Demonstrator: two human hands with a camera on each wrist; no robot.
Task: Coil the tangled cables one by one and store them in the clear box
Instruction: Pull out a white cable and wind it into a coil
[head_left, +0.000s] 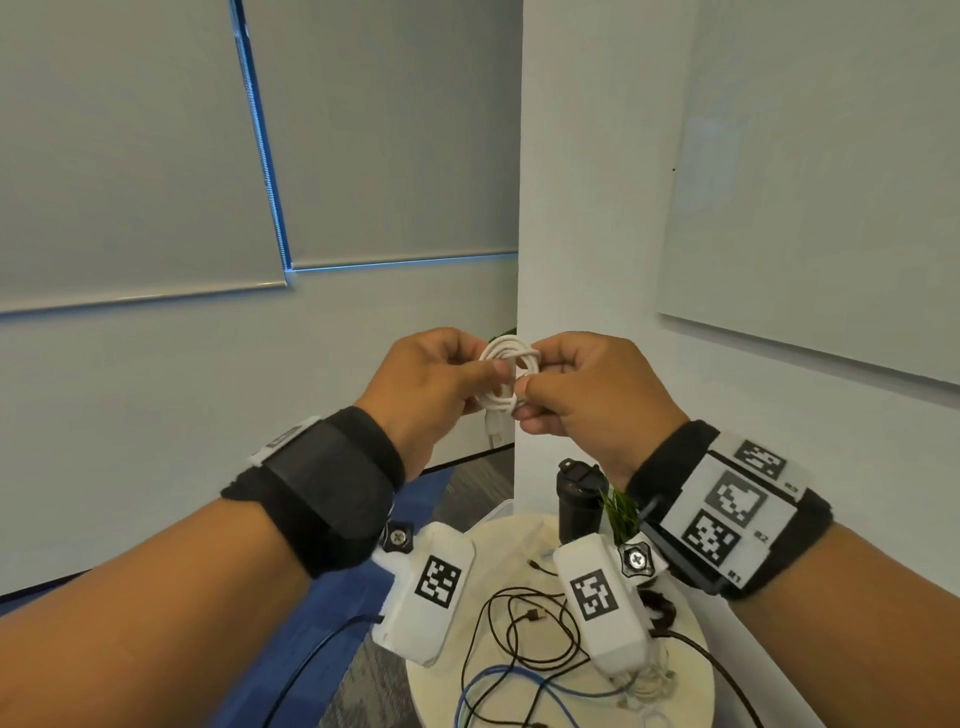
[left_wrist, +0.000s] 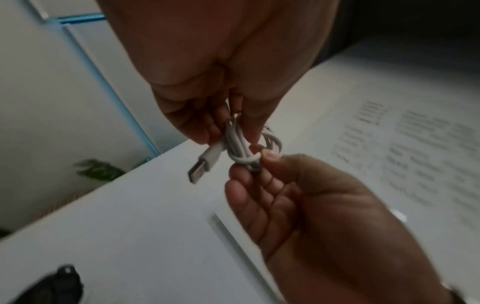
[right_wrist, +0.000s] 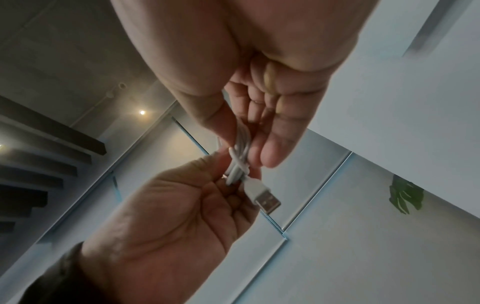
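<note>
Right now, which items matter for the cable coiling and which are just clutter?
In the job:
white cable, pinched by left hand and right hand
black cables, blue cable on the round table

Lying about:
black bottle
small plant

white cable (head_left: 506, 376): smooth plastic sheath | USB plug (right_wrist: 267, 201): bare shiny metal | wrist straps (head_left: 332, 488): matt black cloth
</note>
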